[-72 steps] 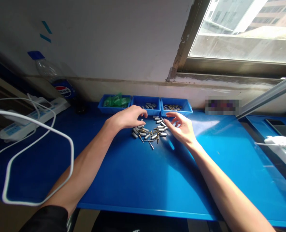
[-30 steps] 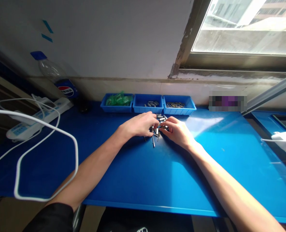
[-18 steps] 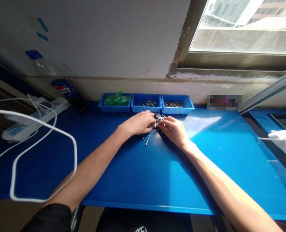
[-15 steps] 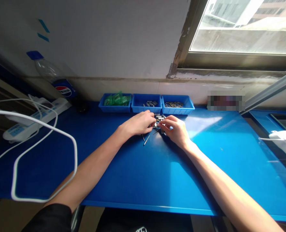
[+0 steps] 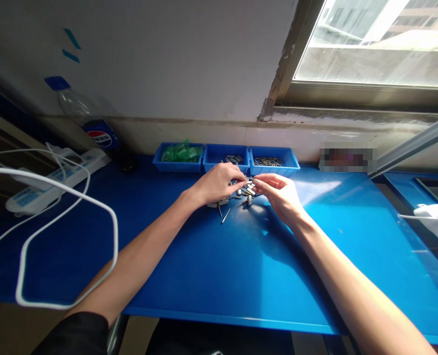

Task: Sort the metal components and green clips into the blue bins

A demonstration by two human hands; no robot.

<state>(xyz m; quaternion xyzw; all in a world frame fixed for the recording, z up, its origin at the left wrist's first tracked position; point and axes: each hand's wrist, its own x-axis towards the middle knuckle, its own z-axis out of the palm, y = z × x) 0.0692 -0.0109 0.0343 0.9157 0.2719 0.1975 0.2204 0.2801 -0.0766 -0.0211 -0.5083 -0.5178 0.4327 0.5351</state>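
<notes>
My left hand (image 5: pixel 221 183) is closed in a pinch over a loose pile of small metal parts (image 5: pixel 249 189), thumb and fingertips pointing right. Facing it, my right hand (image 5: pixel 279 193) also pinches, its fingertips almost meeting the left ones. Something thin and small seems to lie between the fingertips, too small to make out. Grey block-shaped pieces and thin pins make up the pile on the blue table (image 5: pixel 204 266). One slim metal pin (image 5: pixel 225 216) lies apart, nearer to me.
Behind the pile stand three blue bins: one with green plastic packets (image 5: pixel 182 152), one with grey pieces (image 5: pixel 234 159), one with thin pins (image 5: pixel 268 161). A cola bottle (image 5: pixel 100 135), a power strip (image 5: pixel 56 180) and a white cable (image 5: pixel 114 231) are on the left.
Both hands have lifted slightly off the pile, and the right hand has shifted a little right and turned. More of the loose parts show beneath them.
</notes>
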